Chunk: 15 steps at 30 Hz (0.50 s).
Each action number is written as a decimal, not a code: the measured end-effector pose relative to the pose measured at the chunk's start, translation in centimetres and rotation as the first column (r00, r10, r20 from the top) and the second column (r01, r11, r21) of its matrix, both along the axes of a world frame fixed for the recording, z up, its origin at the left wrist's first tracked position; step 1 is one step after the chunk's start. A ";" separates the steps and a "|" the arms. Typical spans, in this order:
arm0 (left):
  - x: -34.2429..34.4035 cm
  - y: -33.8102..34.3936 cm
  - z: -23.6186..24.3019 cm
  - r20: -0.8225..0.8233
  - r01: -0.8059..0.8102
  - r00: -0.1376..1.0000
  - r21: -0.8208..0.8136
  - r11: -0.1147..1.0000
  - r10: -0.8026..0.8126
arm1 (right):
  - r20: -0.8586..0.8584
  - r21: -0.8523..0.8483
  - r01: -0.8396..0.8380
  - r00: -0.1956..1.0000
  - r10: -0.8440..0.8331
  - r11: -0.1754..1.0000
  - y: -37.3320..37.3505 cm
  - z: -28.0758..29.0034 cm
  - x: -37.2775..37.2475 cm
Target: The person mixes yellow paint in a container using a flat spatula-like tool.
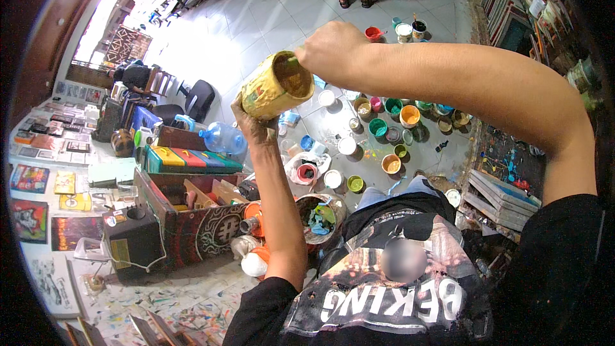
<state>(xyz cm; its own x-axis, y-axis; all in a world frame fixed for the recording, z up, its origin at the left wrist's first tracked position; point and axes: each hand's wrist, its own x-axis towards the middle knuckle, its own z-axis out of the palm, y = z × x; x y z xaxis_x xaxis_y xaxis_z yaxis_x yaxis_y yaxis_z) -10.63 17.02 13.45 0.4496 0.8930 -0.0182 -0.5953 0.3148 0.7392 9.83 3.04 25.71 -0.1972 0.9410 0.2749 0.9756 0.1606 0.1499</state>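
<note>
Two hands hold up a yellow bucket in the head view, tilted, above the middle of the tiled floor. The left hand has its fingers spread under the base; the right hand closes its fingers on a green stick, though its far end is unclear. The bucket is probably stiff, bottom-heavy if filled, slippery where wet; its base and outer wall suit gripping.

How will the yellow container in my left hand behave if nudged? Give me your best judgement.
The yellow container is tilted in the left hand, so a push could probably tip it further. Its rounded wall suggests it might roll if laid on its side. Its lumpy outside likely makes it less slippery.
</note>
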 end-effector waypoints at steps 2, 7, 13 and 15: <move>0.1 -0.1 0.0 0.018 -0.001 1.000 -0.038 0.999 0.002 | -0.026 -0.219 0.006 1.000 -0.012 0.976 -0.2 0.6 0.1; 1.3 -0.3 -0.3 0.056 0.125 0.991 -0.119 0.985 -0.119 | 0.181 0.017 -0.193 0.966 0.187 0.981 -0.8 0.7 1.3; 1.7 -0.4 2.0 -0.004 0.082 0.997 -0.088 0.993 -0.082 | 0.353 0.379 -0.158 0.935 0.015 0.912 -2.3 1.1 2.6; 1.7 -0.5 2.7 0.003 0.024 1.000 0.016 1.000 -0.024 | 0.205 0.310 -0.015 0.977 -0.051 0.951 -2.1 0.9 2.8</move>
